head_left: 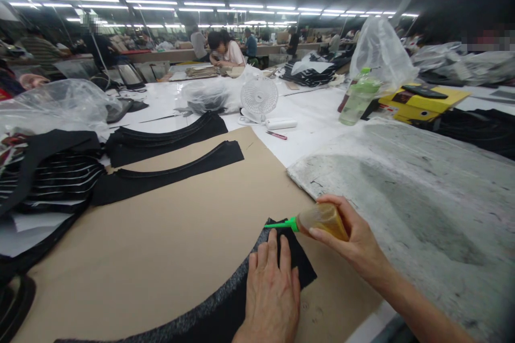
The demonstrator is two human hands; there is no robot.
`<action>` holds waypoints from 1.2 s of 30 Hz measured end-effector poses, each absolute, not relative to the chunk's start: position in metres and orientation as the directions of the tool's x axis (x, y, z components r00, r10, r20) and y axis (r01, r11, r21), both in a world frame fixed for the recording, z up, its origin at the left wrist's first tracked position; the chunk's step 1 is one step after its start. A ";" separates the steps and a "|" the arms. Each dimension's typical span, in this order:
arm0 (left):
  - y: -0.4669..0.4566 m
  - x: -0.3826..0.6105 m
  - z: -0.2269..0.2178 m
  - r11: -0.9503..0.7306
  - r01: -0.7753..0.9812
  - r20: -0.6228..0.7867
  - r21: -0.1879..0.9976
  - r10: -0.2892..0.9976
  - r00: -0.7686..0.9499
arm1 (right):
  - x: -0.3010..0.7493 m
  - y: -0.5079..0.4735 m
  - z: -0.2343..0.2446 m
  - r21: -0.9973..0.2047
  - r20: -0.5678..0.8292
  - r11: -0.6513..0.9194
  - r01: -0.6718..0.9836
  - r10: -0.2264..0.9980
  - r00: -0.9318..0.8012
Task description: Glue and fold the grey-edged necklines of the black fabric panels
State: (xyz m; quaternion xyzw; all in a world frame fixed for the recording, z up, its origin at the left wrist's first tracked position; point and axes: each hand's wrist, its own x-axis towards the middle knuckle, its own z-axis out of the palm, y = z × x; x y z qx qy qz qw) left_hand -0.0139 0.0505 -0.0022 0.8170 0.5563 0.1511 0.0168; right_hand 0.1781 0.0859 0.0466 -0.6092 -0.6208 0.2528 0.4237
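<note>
My right hand (354, 238) grips a squeeze bottle (322, 220) of amber liquid, tilted nearly level. Its green nozzle points left, with the tip at the upper corner of a curved black fabric piece (213, 313). A greyish, speckled band runs along that piece's curved edge. Flat on the fabric, just below the nozzle, lies my left hand (271, 284) with its fingers stretched out. Both rest over a tan board (161, 246). Farther up the board are a second curved black piece (173, 171) and a stack of similar black pieces (164, 139).
At left, striped black pieces (52, 179) are piled near clear plastic (56, 104). Beyond the board stand a small white fan (259, 95) and a red-handled tool (277, 135). A stained grey sheet (402, 187), a green bottle (358, 99) and a yellow box (422, 104) lie right. People work behind.
</note>
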 end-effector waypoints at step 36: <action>0.050 -0.014 -0.003 -0.387 0.909 0.246 0.157 0.906 0.344 | 0.191 0.077 0.093 -0.976 0.095 0.170 -0.137 0.895 0.436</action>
